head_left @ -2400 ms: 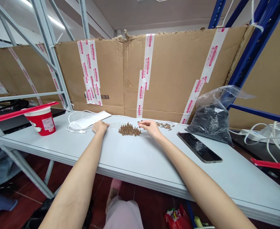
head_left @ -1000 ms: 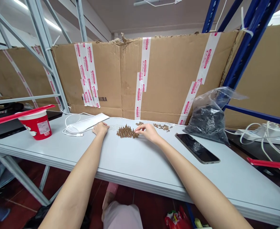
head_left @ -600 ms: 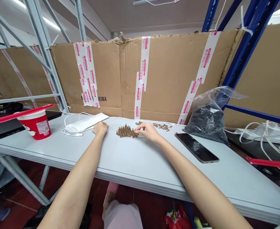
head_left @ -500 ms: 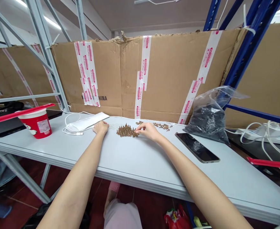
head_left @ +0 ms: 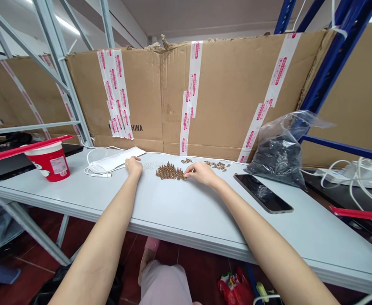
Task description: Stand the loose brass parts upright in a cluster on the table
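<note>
Many small bronze-coloured pieces (head_left: pixel 169 171) stand upright in a tight group on the pale table (head_left: pixel 173 207). At the group's right edge is my right hand (head_left: pixel 200 173), its thumb and forefinger pinched at one of the small pieces. My left hand (head_left: pixel 133 166) rests on the table to the left, fingers curled, beside small clear pieces (head_left: pixel 150 165); whatever it may hold is too small to tell. Behind and right of my right hand lie loose bronze pieces (head_left: pixel 217 165), with a smaller cluster (head_left: pixel 186 161) behind the group.
A phone (head_left: pixel 263 192) and a clear bag of black material (head_left: pixel 277 156) lie to the right. At left are a red cup (head_left: pixel 50 163) and a white flat item (head_left: pixel 119 160) with a cable. A cardboard panel (head_left: pixel 230 93) stands behind.
The camera view has shifted slightly. My right hand stays at the right edge of the standing group, and my left hand has its fingers turned a little more to the right.
</note>
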Action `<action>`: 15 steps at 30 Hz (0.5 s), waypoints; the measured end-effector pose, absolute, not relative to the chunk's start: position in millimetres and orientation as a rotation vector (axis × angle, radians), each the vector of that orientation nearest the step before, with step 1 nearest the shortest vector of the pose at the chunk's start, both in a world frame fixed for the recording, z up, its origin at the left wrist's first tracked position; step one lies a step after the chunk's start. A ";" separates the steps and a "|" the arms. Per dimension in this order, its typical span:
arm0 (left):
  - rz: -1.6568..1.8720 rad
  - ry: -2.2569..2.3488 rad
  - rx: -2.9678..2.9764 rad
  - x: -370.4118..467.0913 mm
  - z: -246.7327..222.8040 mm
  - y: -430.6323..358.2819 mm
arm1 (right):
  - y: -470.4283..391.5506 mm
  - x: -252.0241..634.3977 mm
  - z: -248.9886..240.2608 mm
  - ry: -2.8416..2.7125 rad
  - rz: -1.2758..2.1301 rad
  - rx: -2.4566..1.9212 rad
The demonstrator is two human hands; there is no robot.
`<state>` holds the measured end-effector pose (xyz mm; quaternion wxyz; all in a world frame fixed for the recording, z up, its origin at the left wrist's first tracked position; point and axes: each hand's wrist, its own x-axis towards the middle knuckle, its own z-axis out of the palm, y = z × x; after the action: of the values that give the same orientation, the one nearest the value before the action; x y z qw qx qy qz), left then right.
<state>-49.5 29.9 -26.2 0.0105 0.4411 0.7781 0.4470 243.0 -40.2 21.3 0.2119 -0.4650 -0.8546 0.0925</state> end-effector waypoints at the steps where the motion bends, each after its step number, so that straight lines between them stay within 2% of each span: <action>1: 1.408 2.407 1.382 -49.7 -26.5 30.4 | -40.7 242.8 20.9 -2.382 0.234 -1.309; 10: 1.623 2.294 1.421 -49.1 -26.3 30.4 | -43.1 236.1 15.6 -2.416 -0.009 -1.413; 15: 1.626 2.283 1.446 -48.3 -26.4 30.9 | -42.6 235.0 12.5 -2.387 -0.022 -1.400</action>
<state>-48.3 30.9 -26.4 -0.0063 0.4584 0.7239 0.5156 235.0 -42.6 12.5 0.1859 -0.4970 -0.8476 -0.0077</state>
